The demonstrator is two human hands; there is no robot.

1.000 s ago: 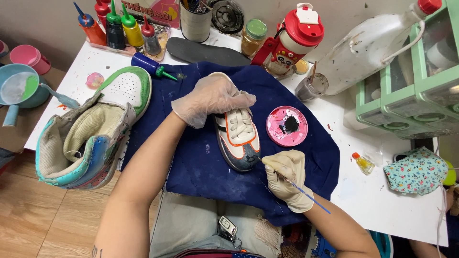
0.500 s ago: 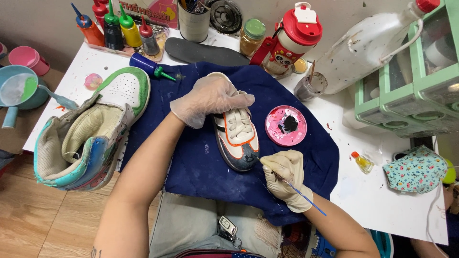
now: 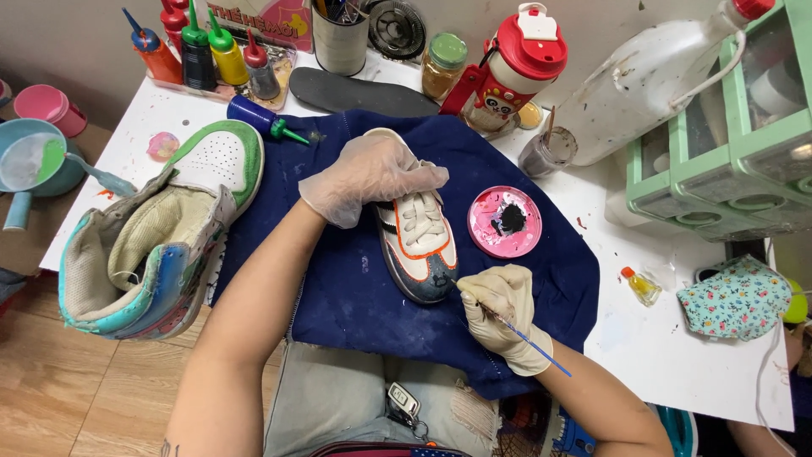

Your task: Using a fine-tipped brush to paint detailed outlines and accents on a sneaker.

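A small white sneaker (image 3: pixel 420 244) with orange trim and a dark toe lies on a navy blue cloth (image 3: pixel 355 296). My left hand (image 3: pixel 368 175), in a clear glove, presses down on the sneaker's heel end. My right hand (image 3: pixel 505 315), also gloved, grips a thin blue paintbrush (image 3: pixel 529 340) whose tip touches the sneaker's dark toe. A pink round dish (image 3: pixel 505 222) with a blob of black paint sits just right of the sneaker.
A large green, white and blue high-top shoe (image 3: pixel 156 247) lies at the left. Paint bottles (image 3: pixel 199 51), a black insole (image 3: pixel 359 93), jars, a red-capped flask (image 3: pixel 512 63) and a big plastic bottle (image 3: pixel 651 80) line the back. Green drawers (image 3: pixel 736 135) and a floral mask (image 3: pixel 734 296) sit at the right.
The brush tip has shifted slightly along the sneaker's toe. My left hand stays on the sneaker.
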